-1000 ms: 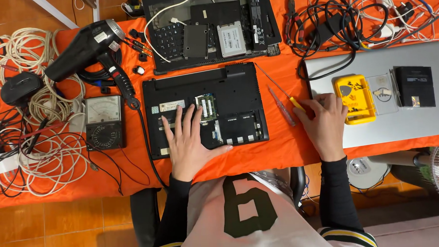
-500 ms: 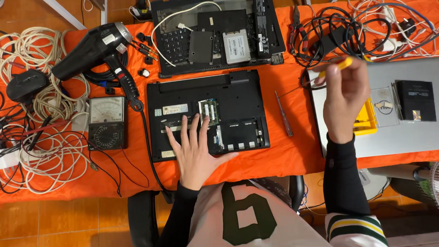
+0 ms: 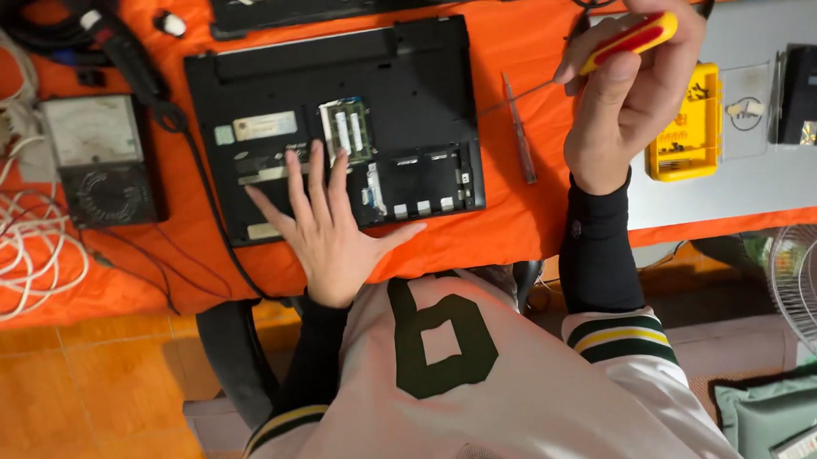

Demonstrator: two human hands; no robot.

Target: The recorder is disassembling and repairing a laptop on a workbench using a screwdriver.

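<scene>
2 hands: left [image 3: 330, 228] flat on laptop [image 3: 330, 123] front edge, right [image 3: 627, 91] gripping screwdriver [image 3: 625, 44].

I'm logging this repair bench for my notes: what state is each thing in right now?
Black laptop base: bottom cover off, memory module exposed, lying flat on the orange cloth.
Left hand: flat on the laptop base, fingers spread.
Right hand: raised, gripping the red-and-yellow-handled screwdriver.
Second slim screwdriver: lying loose on the cloth.
Yellow plastic case: open, on the grey laptop lid.
</scene>
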